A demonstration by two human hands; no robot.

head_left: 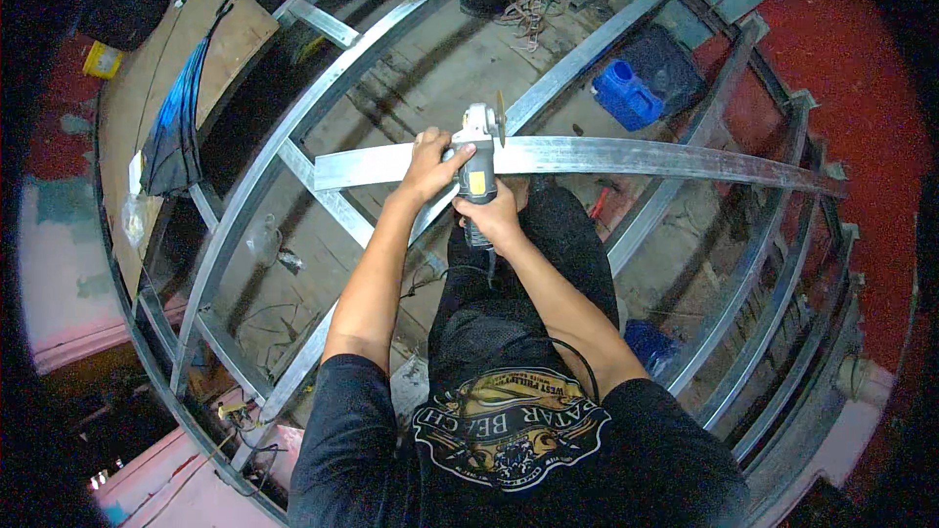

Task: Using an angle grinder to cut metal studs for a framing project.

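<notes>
An angle grinder (477, 161) with a grey body, a yellow patch and a thin upright disc stands across a long galvanized metal bar (606, 154). My right hand (494, 215) is wrapped around the lower part of its body. Against the grinder's left side, my left hand (428, 168) is closed with its thumb over the housing; its fingers are bent above the bar. Whether they also touch the bar I cannot tell. The disc sits by the bar's far edge, to the right of the grinder head. A dark cord runs from the grinder toward my lap.
Curved metal frame rails (279, 147) and cross pieces surround me. A blue jug (626, 95) stands by a dark case at the far right. At left, a folded blue-black umbrella (186, 108) hangs beside a wooden board (230, 39). Rope (528, 15) and scraps lie beyond the bar.
</notes>
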